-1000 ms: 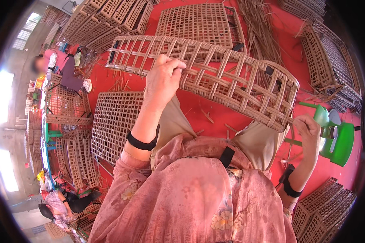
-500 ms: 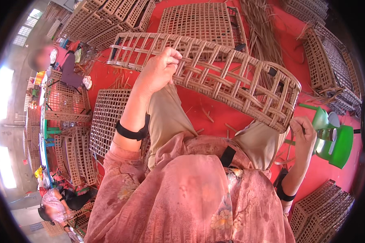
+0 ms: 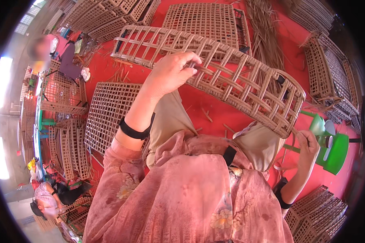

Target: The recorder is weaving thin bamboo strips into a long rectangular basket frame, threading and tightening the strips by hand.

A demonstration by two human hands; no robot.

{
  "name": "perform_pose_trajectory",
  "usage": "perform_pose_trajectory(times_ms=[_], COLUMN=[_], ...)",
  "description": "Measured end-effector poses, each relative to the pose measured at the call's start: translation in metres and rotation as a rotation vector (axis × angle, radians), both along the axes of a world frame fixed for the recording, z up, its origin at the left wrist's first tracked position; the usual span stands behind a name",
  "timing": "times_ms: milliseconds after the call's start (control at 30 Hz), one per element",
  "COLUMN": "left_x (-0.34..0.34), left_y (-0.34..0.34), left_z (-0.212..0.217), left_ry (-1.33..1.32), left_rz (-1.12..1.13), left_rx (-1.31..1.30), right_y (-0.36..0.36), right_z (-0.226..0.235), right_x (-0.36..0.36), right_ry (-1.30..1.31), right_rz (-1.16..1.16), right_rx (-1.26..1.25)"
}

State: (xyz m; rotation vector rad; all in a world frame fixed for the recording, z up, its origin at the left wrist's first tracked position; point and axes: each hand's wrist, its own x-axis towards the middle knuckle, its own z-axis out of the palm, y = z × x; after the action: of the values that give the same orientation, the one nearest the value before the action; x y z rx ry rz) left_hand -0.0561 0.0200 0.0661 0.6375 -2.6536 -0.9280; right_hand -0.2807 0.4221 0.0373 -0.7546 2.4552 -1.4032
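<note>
A long, narrow wicker basket (image 3: 231,87) with open lattice lies slantwise over my knees, its right end lower. My left hand (image 3: 172,73) reaches over its near side, thumb and fingers closed at the middle strands of the lattice; what is between the fingertips is partly hidden. My right hand (image 3: 307,145) is closed in a pinch just below the basket's right corner, on a thin wicker strand that runs to that corner. Black bands circle both of my forearms. Dark bits of frame show inside the lattice near the right end.
A flat woven panel (image 3: 200,22) and a bundle of loose strands (image 3: 263,24) lie beyond on the red floor (image 3: 202,111). Another lattice panel (image 3: 109,115) stands at left. At right are a green plastic chair (image 3: 337,154) and stacked baskets (image 3: 332,69). Two other people sit at far left.
My left hand has moved right and slightly nearer along the lattice. The basket has tilted, its left end up and its right end lower. My right hand has dropped slightly with the corner.
</note>
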Motion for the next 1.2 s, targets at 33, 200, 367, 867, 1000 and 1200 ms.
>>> perform_pose_trajectory(times_ms=[33,200,367,867,1000,1200], left_x=[0.0,-0.003,-0.003,0.0,0.001,0.0], left_y=[0.0,-0.003,-0.001,0.006,-0.004,-0.022], left_z=[-0.002,-0.008,-0.007,0.005,0.003,-0.016], left_ry=[0.061,0.056,-0.014,-0.048,0.004,0.204], left_rz=[-0.039,-0.073,-0.033,0.042,0.152,0.091], left_rx=[-0.01,-0.098,-0.162,-0.163,0.227,0.361], right_y=[0.002,0.009,0.015,-0.006,-0.017,-0.024], right_z=[-0.001,-0.005,-0.006,-0.004,-0.004,0.009], right_x=[-0.001,-0.006,-0.01,-0.004,-0.001,0.013], right_ry=[0.025,0.003,0.018,-0.017,0.043,0.224], right_rz=[-0.019,0.015,0.033,0.058,0.092,0.064], right_rx=[0.013,-0.009,-0.022,-0.003,0.008,0.076])
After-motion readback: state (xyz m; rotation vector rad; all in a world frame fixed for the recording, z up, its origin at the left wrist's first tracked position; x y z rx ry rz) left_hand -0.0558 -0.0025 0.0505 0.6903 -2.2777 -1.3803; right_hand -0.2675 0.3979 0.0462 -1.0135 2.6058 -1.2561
